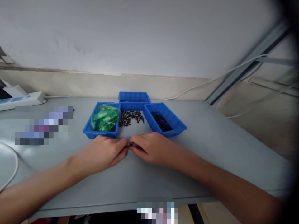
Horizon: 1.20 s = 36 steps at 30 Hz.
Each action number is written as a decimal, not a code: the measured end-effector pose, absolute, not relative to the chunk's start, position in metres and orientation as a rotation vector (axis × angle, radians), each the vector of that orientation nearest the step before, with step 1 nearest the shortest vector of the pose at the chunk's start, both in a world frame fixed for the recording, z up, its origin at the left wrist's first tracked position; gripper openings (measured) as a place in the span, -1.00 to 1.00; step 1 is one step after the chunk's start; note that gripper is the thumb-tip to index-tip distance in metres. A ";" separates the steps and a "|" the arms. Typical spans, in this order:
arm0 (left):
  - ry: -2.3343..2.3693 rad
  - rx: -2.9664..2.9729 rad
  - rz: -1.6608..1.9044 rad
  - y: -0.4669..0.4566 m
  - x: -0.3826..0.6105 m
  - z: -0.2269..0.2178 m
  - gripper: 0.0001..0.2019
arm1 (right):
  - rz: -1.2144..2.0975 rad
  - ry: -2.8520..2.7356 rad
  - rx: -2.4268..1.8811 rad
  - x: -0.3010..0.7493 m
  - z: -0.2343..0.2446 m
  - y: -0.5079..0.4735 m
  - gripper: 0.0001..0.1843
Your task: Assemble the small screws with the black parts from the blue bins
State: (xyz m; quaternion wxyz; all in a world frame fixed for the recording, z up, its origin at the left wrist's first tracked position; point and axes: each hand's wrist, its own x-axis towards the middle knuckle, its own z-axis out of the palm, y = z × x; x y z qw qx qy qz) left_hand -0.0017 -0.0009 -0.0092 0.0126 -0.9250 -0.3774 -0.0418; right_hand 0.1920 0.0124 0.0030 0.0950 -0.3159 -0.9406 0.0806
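My left hand (106,153) and my right hand (156,148) meet fingertip to fingertip above the grey table. Both are closed in a pinch on a thin dark piece (129,146) that looks like a small screw; the fingers cover most of it. Just beyond them lies a loose pile of small dark screws (126,119). Left of the pile, a blue bin (102,134) holds crumpled green plastic bags (105,117). To the right, an angled blue bin (176,119) contains small black parts (161,121), too small to make out.
A third blue bin (135,106) stands at the back with a few small pieces inside. At the far left are a white power strip (28,99) and a blurred-out object (44,126). A white cable (198,86) runs up to a metal frame (233,79) at right.
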 end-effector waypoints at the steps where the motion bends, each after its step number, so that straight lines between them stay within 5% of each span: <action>1: -1.179 -2.868 -0.121 -0.001 -0.002 -0.010 -0.78 | 0.217 -2.789 -0.940 0.192 0.003 0.012 -0.84; 36: -0.919 -2.881 -0.479 -0.004 0.000 -0.002 -0.76 | 0.249 -2.855 -0.963 0.190 0.002 0.014 -0.87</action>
